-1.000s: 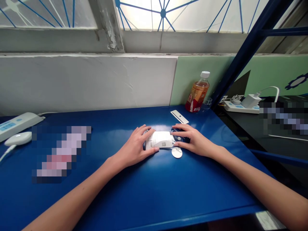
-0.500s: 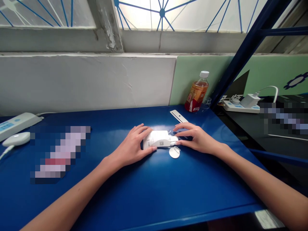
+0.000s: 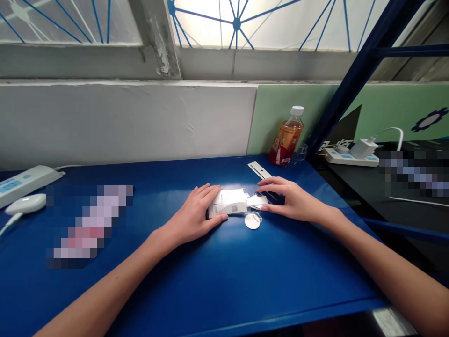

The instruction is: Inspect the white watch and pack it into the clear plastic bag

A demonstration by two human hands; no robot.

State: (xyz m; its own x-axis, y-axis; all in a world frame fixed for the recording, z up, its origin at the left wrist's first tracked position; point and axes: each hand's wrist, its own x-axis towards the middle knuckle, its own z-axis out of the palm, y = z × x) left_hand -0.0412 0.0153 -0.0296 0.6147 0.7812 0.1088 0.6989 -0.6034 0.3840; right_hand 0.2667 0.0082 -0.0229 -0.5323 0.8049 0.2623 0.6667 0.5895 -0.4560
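A small white box (image 3: 229, 202) with printed label marks lies on the blue table. My left hand (image 3: 198, 209) is wrapped over its left end, thumb along the near side. From the right end of the box a flat white strip (image 3: 257, 201) sticks out, with clear plastic around it. My right hand (image 3: 289, 199) has its thumb and fingertips about the strip's outer end; the exact contact is partly hidden. Just below, a round white tag (image 3: 252, 221) with a thin loop rests on the table.
Behind my right hand lies a white card strip (image 3: 258, 169). A bottle of amber drink (image 3: 286, 135) stands by the wall beside a blue post (image 3: 351, 79). At left are a power strip (image 3: 31, 180), a white mouse-shaped device (image 3: 26, 204) and a blurred flat object (image 3: 93, 222).
My right hand has shifted slightly right, and more of the white strip shows beyond the box end. The left hand stays on the box. The view has tilted a little.
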